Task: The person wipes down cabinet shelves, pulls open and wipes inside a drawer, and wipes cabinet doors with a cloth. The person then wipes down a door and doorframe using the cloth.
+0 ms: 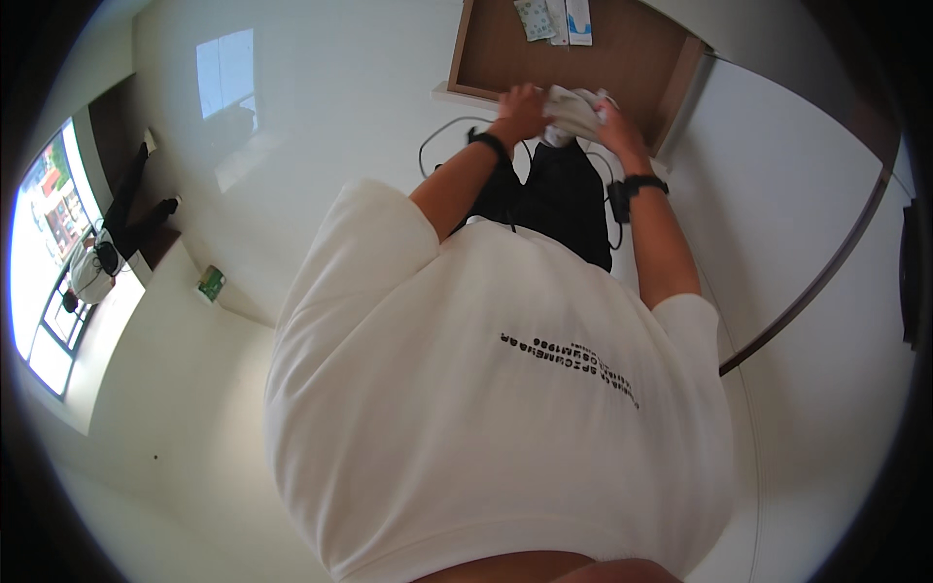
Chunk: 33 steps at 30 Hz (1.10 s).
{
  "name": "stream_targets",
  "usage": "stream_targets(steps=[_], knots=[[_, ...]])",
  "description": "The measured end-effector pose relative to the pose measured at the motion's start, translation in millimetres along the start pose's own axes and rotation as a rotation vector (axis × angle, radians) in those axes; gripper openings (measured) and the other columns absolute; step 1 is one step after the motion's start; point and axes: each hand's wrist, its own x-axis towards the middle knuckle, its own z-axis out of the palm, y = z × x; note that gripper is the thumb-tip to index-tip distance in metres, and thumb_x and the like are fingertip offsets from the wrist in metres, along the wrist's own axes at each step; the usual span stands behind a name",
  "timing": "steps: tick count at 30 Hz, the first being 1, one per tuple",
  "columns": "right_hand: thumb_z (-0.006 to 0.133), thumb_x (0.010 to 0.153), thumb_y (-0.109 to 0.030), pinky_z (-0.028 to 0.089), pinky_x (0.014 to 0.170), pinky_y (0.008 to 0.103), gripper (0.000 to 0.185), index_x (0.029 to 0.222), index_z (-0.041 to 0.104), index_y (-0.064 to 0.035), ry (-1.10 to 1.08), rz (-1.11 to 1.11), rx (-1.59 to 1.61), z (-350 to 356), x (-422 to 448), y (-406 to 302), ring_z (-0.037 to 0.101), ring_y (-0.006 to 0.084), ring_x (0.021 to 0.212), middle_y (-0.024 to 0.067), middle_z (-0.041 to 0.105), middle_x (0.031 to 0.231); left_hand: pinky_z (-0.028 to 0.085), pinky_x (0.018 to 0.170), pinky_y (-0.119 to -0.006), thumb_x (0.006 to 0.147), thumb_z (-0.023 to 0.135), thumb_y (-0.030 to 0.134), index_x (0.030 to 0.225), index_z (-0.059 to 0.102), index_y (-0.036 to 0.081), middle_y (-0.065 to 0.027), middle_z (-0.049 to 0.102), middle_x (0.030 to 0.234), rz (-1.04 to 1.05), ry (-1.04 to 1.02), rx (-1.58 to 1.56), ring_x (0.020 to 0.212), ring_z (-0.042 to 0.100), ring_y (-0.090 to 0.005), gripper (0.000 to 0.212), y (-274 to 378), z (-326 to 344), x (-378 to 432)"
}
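A crumpled white cloth (574, 111) is between my two hands, at the front edge of an open brown wooden drawer (510, 62). My left hand (522, 111), slightly blurred, has its fingers bent at the cloth's left side. On the other side, my right hand (618, 125) pinches the cloth with thumb and fingers. Inside the drawer, at its far part, lie a patterned packet (536, 20), a clear-and-white packet (558, 22) and a white-and-blue packet (580, 23). Both wrists wear black bands, and a small black box hangs at the right one.
Dark cables loop beside my black trousers (565, 197), below the drawer. A pale glossy floor (313, 95) extends to the left, with window reflections on it. Another person (98, 266) is by a bright window at the far left. White panels (787, 146) stand at the right.
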Motion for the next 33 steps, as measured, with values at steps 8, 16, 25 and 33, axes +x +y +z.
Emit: stream_targets(steps=[8, 16, 25, 33], knots=[[0.052, 0.079, -0.056, 0.043, 0.091, 0.0465, 0.067, 0.132, 0.045, -0.0149, 0.100, 0.299, 0.046, -35.8, -68.8, 70.8, 0.056, 0.0396, 0.108, 0.0220, 0.060, 0.116, 0.031, 0.101, -0.052, 0.082, 0.053, 0.056, 0.137, 0.040, 0.014, -0.0221, 0.038, 0.135, 0.015, -0.216, -0.220, 0.125, 0.039, -0.0390, 0.070, 82.3, 47.9, 27.3], [0.060, 0.075, -0.060, 0.044, 0.091, 0.0414, 0.080, 0.117, 0.053, 0.0076, 0.020, 0.018, -0.178, -8.2, -14.4, -2.9, 0.055, 0.0376, 0.110, 0.0265, 0.057, 0.117, 0.029, 0.101, -0.053, 0.085, 0.053, 0.036, 0.120, 0.050, 0.014, -0.0138, 0.049, 0.125, 0.100, -0.096, -0.244, 0.123, 0.042, -0.0320, 0.041, 10.6, 20.7, -10.1], [0.064, 0.075, -0.040, 0.046, 0.090, 0.0454, 0.067, 0.128, 0.046, -0.0028, 0.000, -0.050, 0.076, 58.7, 38.3, -95.3, 0.056, 0.0402, 0.107, 0.0242, 0.057, 0.119, 0.021, 0.101, -0.057, 0.068, 0.074, 0.053, 0.120, 0.048, 0.010, -0.0144, 0.039, 0.132, -0.351, 0.525, 0.087, 0.127, 0.031, -0.0349, 0.072, -96.6, -19.1, -72.6], [0.062, 0.072, -0.036, 0.049, 0.082, 0.0398, 0.047, 0.098, 0.065, 0.0020, -0.160, 0.245, 0.103, 18.8, 37.9, 77.8, 0.064, 0.0345, 0.094, 0.0237, 0.066, 0.095, 0.018, 0.103, -0.056, 0.053, 0.086, 0.050, 0.144, 0.008, 0.009, -0.0234, 0.020, 0.145, -0.913, 0.200, -0.599, 0.133, 0.023, -0.0401, 0.127, -83.4, -20.6, -64.3]])
